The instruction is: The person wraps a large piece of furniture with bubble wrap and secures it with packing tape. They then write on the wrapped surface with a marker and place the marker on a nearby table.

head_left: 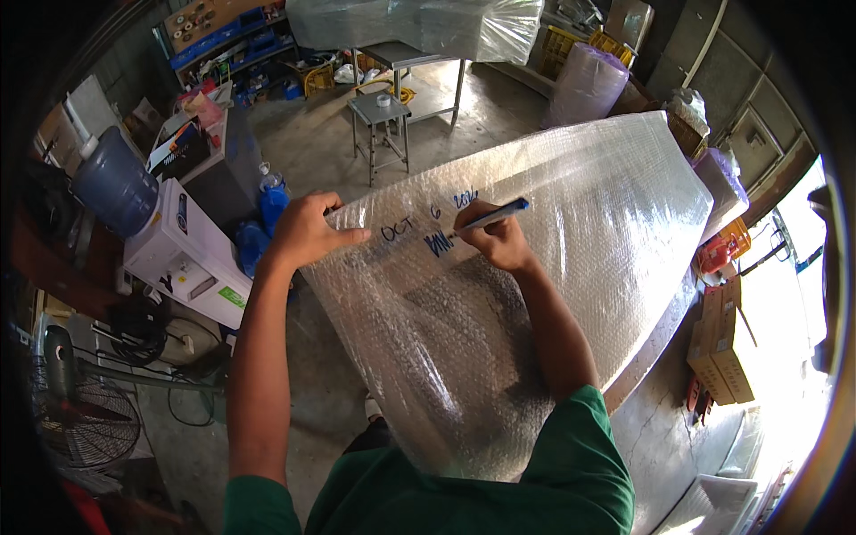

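A large flat item wrapped in clear bubble wrap [571, 267] spreads out in front of me, its far edge slanting up to the right. My right hand [496, 237] pinches a blue-and-white marker [499, 214], its tip down by the handwriting. Dark blue handwriting [397, 229] runs in two short rows across the upper left of the wrap. At the left corner my left hand [312, 230] rests on the edge, thumb stretched over the top and fingers apart. What lies under the wrap cannot be made out clearly.
To the left stand a water dispenser [192, 254] with a blue bottle and a black fan [85, 410]. Beyond the wrap are a metal stool [379, 111] and a table bearing another wrapped item [415, 27]. Bubble wrap rolls [584, 85] and cardboard boxes [720, 343] are on the right.
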Demonstrator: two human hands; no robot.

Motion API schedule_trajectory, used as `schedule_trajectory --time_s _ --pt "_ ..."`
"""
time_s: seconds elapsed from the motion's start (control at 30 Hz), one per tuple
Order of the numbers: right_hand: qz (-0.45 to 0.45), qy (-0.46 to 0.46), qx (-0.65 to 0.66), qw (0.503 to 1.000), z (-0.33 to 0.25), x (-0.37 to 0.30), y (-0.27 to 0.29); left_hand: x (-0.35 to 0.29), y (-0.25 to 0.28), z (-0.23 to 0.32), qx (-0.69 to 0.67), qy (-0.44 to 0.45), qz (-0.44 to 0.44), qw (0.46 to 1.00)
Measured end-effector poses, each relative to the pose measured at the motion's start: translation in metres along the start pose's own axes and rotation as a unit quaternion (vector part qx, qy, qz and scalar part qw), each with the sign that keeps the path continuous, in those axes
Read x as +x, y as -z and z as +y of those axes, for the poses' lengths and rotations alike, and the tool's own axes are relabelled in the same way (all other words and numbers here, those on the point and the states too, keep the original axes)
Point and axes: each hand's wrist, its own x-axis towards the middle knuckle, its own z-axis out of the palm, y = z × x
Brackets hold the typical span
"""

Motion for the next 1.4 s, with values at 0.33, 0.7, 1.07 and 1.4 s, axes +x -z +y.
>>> schedule_trajectory --time_s 0.33,0.7,1.07,1.4 --pt "0.064 0.040 -0.066 0.995 -0.021 0.001 -0.002 -0.001 0.000 0.000 -0.023 0.003 -0.005 1.000" --pt "0.087 0.009 -0.051 0.995 -0.008 0.002 -0.005 -0.001 -0.002 -0.004 -0.003 -0.019 0.023 1.000" --pt "-0.056 0.096 0.017 0.994 -0.051 -0.004 -0.015 0.001 -0.006 -0.005 0.008 -0.033 0.036 0.999" --pt "0.090 0.144 0.207 0.963 -0.147 -0.025 0.033 0.000 -0.014 -0.020 -0.057 -0.109 0.150 0.981"
